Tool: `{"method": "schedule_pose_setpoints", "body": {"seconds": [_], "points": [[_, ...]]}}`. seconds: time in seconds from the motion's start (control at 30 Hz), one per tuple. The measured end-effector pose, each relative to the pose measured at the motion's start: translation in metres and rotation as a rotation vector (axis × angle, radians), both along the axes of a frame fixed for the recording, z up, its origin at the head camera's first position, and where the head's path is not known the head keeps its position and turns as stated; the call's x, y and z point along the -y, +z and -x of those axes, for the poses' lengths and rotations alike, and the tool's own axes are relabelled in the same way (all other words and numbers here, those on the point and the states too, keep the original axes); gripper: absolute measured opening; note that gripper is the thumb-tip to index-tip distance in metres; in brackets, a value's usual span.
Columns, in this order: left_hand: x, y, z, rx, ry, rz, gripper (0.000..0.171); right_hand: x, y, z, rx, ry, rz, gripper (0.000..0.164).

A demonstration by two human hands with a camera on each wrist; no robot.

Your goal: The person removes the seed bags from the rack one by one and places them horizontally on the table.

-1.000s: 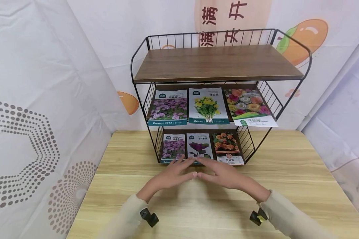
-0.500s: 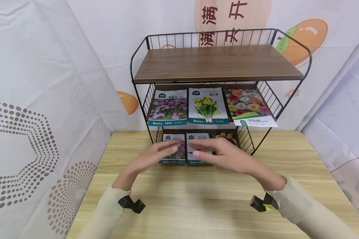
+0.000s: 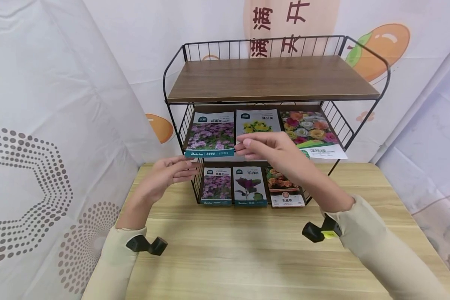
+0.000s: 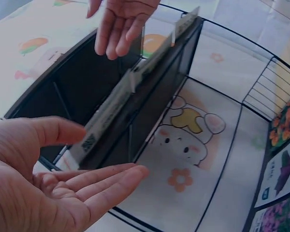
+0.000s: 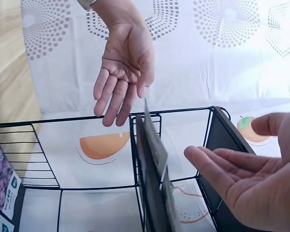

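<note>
My left hand (image 3: 165,177) is beside the left front corner of the middle shelf, fingers straight and nothing held. Just up and right of it lies a seed packet with purple flowers (image 3: 211,135). My right hand (image 3: 273,152) hovers before the yellow-flower seed packet (image 3: 258,118) and hides its lower part. Its fingers are extended, near the purple packet's right edge. In the right wrist view, a gap shows between the right fingertips and the packets (image 5: 157,150). To the right lies a packet with mixed-colour flowers (image 3: 309,129).
The black wire rack (image 3: 166,83) has a brown top board (image 3: 273,79). On its bottom shelf lie a purple-flower packet (image 3: 216,187), a purple-leaf packet (image 3: 249,187) and an orange-flower packet (image 3: 286,191). The rack stands on a wooden table (image 3: 228,250) against a printed curtain (image 3: 142,62).
My hands, fingertips together in front of the bottom shelf a second ago, have moved apart and up to the middle shelf. The left went leftward. The packets have not moved.
</note>
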State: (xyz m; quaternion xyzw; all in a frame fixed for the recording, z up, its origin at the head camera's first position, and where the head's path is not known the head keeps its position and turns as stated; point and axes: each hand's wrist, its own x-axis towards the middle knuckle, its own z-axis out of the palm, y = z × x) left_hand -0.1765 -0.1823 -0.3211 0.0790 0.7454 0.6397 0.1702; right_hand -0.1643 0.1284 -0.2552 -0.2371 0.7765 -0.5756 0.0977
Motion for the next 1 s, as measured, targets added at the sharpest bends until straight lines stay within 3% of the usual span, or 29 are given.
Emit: {"method": "schedule_pose_setpoints", "body": {"seconds": [0.23,0.43,0.7,0.87,1.0], "points": [[0.009,0.014,0.004,0.064,0.105,-0.093,0.048,0.005,0.015,0.019,0.17,-0.081,-0.039,0.042],[0.012,0.021,0.007,0.1,0.111,-0.182,0.049,0.011,0.02,0.031,0.312,-0.069,-0.028,0.042],[0.011,0.022,0.009,0.112,0.142,-0.248,0.047,0.013,0.019,0.038,0.385,-0.101,-0.076,0.041],[0.009,0.023,0.01,0.141,0.166,-0.281,0.023,0.015,0.019,0.039,0.405,-0.117,-0.088,0.041],[0.007,0.024,0.011,0.157,0.17,-0.302,0.032,0.018,0.02,0.04,0.428,-0.133,-0.076,0.041]]}}
